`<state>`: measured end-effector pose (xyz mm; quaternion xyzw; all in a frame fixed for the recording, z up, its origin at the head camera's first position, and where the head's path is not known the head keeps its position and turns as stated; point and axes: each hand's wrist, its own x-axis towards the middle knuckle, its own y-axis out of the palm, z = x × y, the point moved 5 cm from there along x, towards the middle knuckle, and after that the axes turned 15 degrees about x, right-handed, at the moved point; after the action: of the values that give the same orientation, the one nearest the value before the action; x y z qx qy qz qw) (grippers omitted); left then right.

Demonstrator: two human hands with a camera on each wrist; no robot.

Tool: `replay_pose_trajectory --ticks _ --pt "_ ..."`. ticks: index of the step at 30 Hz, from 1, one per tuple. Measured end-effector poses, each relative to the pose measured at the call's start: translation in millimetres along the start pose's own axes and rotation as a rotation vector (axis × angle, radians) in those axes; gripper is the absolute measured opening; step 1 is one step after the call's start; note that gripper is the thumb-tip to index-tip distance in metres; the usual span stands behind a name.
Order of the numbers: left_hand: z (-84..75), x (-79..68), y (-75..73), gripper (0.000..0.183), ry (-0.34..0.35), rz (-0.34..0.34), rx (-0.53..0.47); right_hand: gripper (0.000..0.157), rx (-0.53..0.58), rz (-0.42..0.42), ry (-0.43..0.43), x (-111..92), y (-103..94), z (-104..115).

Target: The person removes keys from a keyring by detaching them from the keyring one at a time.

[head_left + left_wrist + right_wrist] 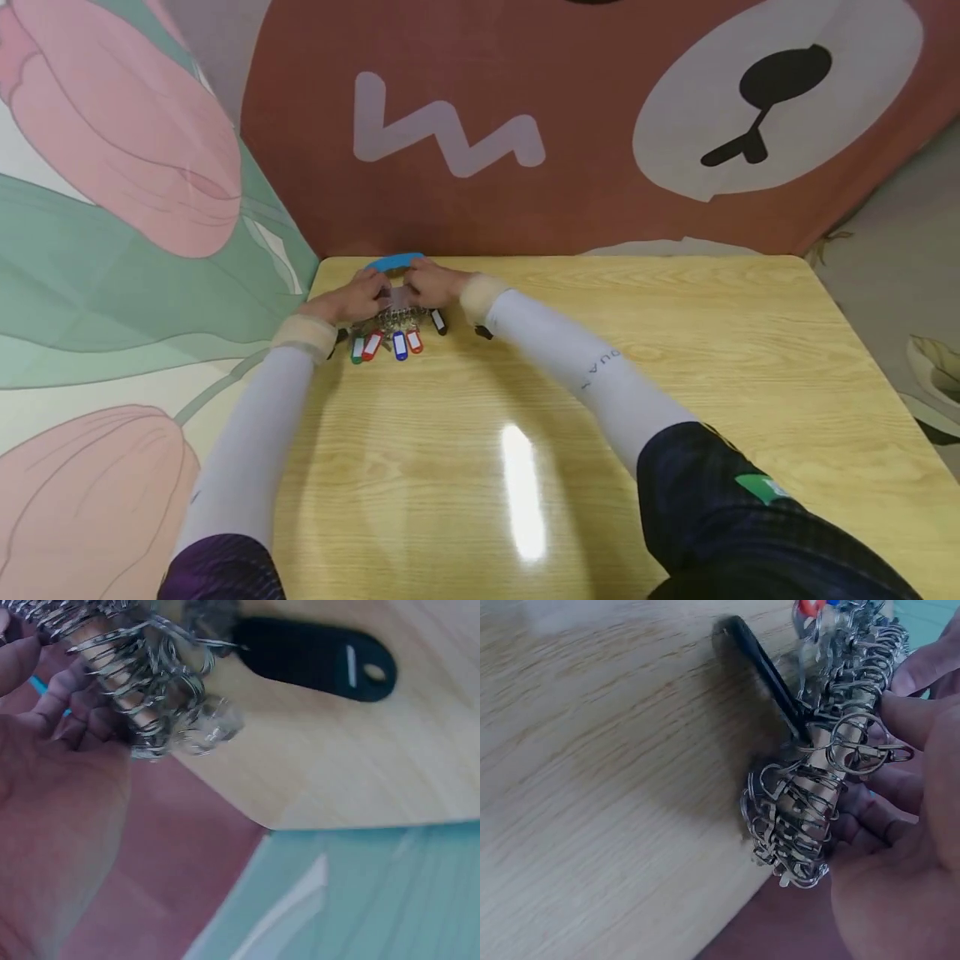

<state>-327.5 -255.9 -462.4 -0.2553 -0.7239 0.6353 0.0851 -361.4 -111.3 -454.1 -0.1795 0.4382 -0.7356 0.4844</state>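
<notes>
Both hands are at the far left of the table, on a bar crowded with metal key rings (401, 319). My left hand (358, 298) grips its left end, fingers curled behind the bar in the left wrist view. At the other end my right hand (435, 283) holds it, with thumb and fingers close along the rings in the right wrist view. Plastic key tags hang toward the near side: green (357, 349), red (372, 344), blue (400, 346) and black (438, 322) among them. A curved blue strip (393, 262) shows behind the hands.
The wooden table (480, 467) meets a brown printed wall covering (480, 208) just beyond the hands. A flower-printed covering (150, 275) runs along its left edge. A bright light reflection (522, 492) lies on the tabletop.
</notes>
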Motion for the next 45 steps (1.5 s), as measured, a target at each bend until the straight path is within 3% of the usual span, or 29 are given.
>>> replay_pose_trajectory --ticks 6,13,20,26,30,33,38,45 --pt "-28.5 1.9 -7.3 0.019 -0.032 0.064 -0.043 0.024 0.009 -0.008 -0.036 -28 -8.2 0" --pt "-74.6 -2.7 -21.0 0.013 0.051 -0.005 -0.017 0.033 -0.070 -0.071 -0.095 -74 -19.7 5" --pt "-122.9 -12.4 -28.2 0.015 0.054 0.041 0.006 0.039 -0.066 -0.109 -0.091 -126 -20.1 9" --pt "-166.8 -22.6 -34.0 0.013 0.139 -0.059 0.103 0.035 -0.047 -0.184 -0.104 -173 -19.5 19" --pt "-191.8 -31.7 -36.7 0.017 0.122 -0.062 0.127 0.034 -0.025 -0.217 -0.106 -202 -20.3 29" --pt "-210.9 -39.4 -37.5 0.018 0.106 -0.050 0.135 0.034 -0.006 -0.232 -0.101 -222 -19.2 37" --pt "-243.4 -51.8 -35.5 0.022 0.135 -0.091 0.190 0.033 0.010 -0.263 -0.101 -256 -11.3 47" --pt "-279.0 -65.6 -21.0 0.033 0.160 -0.098 0.294 0.034 0.000 -0.317 -0.107 -294 8.7 58"
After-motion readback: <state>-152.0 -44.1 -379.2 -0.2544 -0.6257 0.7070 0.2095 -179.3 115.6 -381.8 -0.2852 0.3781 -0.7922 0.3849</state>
